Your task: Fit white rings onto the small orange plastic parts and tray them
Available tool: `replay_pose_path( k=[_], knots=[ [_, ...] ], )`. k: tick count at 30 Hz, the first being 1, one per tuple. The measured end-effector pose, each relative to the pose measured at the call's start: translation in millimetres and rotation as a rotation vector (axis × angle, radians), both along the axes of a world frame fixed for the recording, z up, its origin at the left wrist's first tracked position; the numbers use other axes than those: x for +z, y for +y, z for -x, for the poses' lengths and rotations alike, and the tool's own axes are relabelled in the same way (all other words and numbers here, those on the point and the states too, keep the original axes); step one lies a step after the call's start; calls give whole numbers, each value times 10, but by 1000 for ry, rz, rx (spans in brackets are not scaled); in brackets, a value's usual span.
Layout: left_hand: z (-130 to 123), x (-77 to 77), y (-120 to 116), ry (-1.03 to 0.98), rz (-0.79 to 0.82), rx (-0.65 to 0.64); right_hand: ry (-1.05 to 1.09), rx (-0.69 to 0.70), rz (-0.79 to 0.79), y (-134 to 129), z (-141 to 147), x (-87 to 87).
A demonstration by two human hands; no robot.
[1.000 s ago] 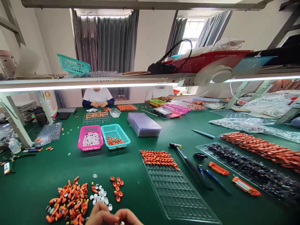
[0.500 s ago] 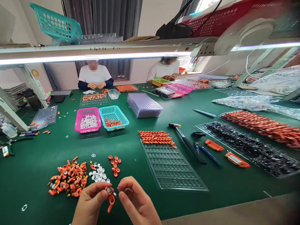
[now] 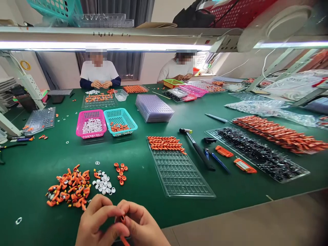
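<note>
Between my two hands, low in the head view, is a small orange earbud housing (image 3: 123, 219), its stem pointing down. My left hand (image 3: 96, 222) is closed on it with thumb and fingers. From the other side my right hand (image 3: 145, 223) pinches its round end; the fingertips hide most of the part. Just beyond my left hand lies a heap of orange earbud housings (image 3: 69, 186). White round caps (image 3: 104, 183) and several orange round shells (image 3: 121, 172) lie beside that heap.
A clear slotted tray (image 3: 181, 176) holds orange parts in its far rows. Behind are a pink basket (image 3: 91, 136), a turquoise basket (image 3: 123, 132) and stacked trays (image 3: 155, 107). A hammer (image 3: 197, 150) and a tray of black parts (image 3: 256, 155) lie right. Two people sit opposite.
My right hand has moved left to meet my left hand, and its fingers now close on the earbud housing. The camera view has tilted down slightly.
</note>
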State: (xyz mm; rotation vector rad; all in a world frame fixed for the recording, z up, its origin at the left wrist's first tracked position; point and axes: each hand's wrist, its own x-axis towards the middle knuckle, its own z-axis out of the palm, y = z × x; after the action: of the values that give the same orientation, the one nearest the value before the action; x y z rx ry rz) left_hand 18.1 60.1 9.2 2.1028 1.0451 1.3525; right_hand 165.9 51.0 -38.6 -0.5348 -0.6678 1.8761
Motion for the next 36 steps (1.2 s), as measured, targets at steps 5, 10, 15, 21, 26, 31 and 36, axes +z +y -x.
replay_pose_path(
  k=[5,10,15,21,26,31,36],
  knots=[
    [21,-33,-81,130,-70,37,52,-8,-10,-38,21,-75],
    [74,-54,-104,206,-128,4,99,-17,77,-63,56,-103],
    [102,-116,-110,228,-155,11,168,-18,93,-81,87,-82],
    [48,-105,-103,195,-155,10,218,0,85,-59,74,8],
    [60,-43,-91,147,-49,-112,152,0,78,-56,29,-13],
    [87,-59,-93,125,91,-127,-46,-8,43,-71,-66,-31],
    [49,-39,-80,115,-11,-37,-207,80,-8,-75,-134,8]
  ],
)
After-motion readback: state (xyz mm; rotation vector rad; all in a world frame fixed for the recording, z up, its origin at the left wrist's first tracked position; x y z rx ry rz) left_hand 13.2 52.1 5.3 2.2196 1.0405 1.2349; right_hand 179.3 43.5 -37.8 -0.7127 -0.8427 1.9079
